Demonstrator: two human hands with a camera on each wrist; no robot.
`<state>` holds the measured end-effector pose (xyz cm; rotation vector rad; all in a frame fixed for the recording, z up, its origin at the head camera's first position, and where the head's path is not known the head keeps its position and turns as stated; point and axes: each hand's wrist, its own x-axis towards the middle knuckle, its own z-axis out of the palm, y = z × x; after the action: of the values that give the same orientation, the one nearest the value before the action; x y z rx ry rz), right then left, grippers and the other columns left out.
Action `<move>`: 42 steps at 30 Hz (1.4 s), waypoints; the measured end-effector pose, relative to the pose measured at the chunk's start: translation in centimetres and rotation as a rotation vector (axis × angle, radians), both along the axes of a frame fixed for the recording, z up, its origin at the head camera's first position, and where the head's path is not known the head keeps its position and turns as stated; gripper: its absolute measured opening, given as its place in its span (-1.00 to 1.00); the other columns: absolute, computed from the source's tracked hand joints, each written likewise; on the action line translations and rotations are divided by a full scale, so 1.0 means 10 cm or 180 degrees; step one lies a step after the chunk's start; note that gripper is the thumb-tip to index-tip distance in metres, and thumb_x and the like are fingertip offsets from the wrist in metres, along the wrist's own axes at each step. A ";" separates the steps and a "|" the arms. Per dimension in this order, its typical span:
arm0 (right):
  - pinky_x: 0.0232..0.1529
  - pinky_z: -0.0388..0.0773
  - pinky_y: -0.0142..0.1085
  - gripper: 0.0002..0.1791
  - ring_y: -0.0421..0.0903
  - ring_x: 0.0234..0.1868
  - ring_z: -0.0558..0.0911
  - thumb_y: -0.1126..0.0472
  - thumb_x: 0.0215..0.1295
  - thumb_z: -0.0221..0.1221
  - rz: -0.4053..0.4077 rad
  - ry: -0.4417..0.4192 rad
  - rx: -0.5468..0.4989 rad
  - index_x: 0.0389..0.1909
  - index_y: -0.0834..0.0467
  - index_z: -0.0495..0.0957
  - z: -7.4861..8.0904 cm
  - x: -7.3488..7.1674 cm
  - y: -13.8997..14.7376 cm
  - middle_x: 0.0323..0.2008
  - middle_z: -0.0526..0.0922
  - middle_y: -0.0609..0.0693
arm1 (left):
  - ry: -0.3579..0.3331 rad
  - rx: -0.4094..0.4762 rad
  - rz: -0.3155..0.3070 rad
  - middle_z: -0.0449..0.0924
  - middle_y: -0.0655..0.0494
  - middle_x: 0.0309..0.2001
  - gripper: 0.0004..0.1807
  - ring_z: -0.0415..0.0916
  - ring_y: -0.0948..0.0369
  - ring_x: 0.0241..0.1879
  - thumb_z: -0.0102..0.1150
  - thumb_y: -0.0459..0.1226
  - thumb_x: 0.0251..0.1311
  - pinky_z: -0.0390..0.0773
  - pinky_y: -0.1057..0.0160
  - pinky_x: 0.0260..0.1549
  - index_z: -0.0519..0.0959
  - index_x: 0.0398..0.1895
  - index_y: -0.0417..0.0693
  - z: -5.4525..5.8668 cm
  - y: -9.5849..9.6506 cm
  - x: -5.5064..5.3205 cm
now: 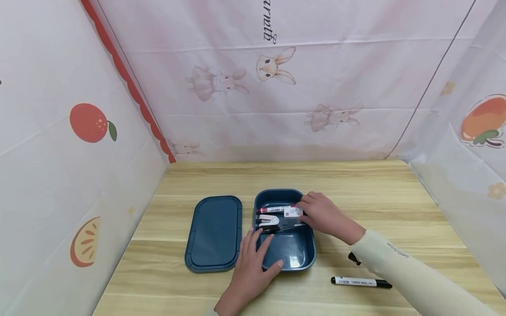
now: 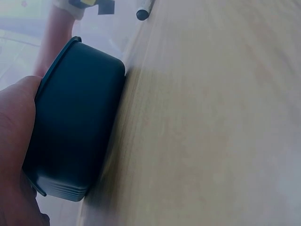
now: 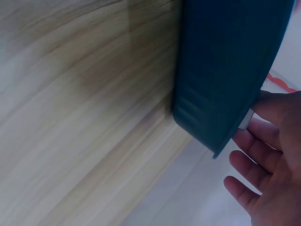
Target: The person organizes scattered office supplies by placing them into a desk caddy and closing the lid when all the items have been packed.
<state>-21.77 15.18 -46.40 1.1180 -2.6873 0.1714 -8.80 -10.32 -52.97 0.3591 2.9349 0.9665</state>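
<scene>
The head view is bright and even, glare whitening the box (image 1: 286, 248) by its near edge; wrist views are dimmer, the table (image 2: 202, 117) hazily blurred.

Left hand (image 1: 254, 268) splayed, right (image 1: 323, 213) seemingly mid-pinch

Dark-blue box (image 1: 291, 252), upright, open-topped; small white block (image 1: 291, 212), red-marked, at right side.

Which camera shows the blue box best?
Head: it sees the blue box from above, with its open inside and most of its rim. Left wrist shows mainly outer walls; right wrist, outer walls too, cut off by the frame.
</scene>
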 end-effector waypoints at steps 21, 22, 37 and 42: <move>-0.28 0.29 -0.26 -0.65 -0.04 -0.22 0.46 -0.05 0.19 0.46 0.0011 0.0052 0.0641 -0.11 0.08 0.77 -0.15 -0.14 -0.23 -0.24 0.69 -0.03 | -0.0042 -0.0008 0.0021 -0.07 0.17 0.63 -0.20 -0.37 -0.01 0.63 0.00 0.38 0.31 -0.17 -0.30 0.51 0.28 0.55 0.37 -0.01 0.01 0.01; -0.29 0.29 -0.26 -0.65 -0.05 -0.23 0.45 -0.04 0.19 0.46 0.0023 0.0055 0.0647 -0.11 0.08 0.77 -0.15 -0.14 -0.23 -0.25 0.69 -0.03 | -0.0041 -0.0010 0.0021 -0.07 0.17 0.63 -0.20 -0.37 -0.01 0.63 0.00 0.38 0.31 -0.17 -0.30 0.51 0.28 0.55 0.37 -0.01 0.01 0.01; -0.32 0.31 -0.27 -0.66 -0.06 -0.31 0.45 -0.03 0.11 0.52 0.0097 0.0049 0.0789 -0.20 0.09 0.78 -0.17 -0.18 -0.28 -0.30 0.71 -0.06 | -0.0032 0.0014 -0.0022 -0.08 0.18 0.63 -0.20 -0.36 0.01 0.63 -0.03 0.39 0.31 -0.16 -0.30 0.51 0.28 0.55 0.36 -0.01 -0.01 0.00; -0.33 0.32 -0.27 -0.65 -0.06 -0.32 0.45 -0.04 0.09 0.52 0.0119 0.0099 0.0838 -0.20 0.09 0.78 -0.18 -0.18 -0.29 -0.29 0.73 -0.06 | -0.0027 0.0020 -0.0018 -0.08 0.18 0.63 -0.20 -0.37 0.02 0.63 -0.04 0.40 0.31 -0.16 -0.30 0.51 0.28 0.55 0.36 -0.01 -0.02 0.01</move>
<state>-23.61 12.24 -48.22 1.2311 -2.7196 -0.1984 -8.74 -10.54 -53.10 0.3623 2.9223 0.9742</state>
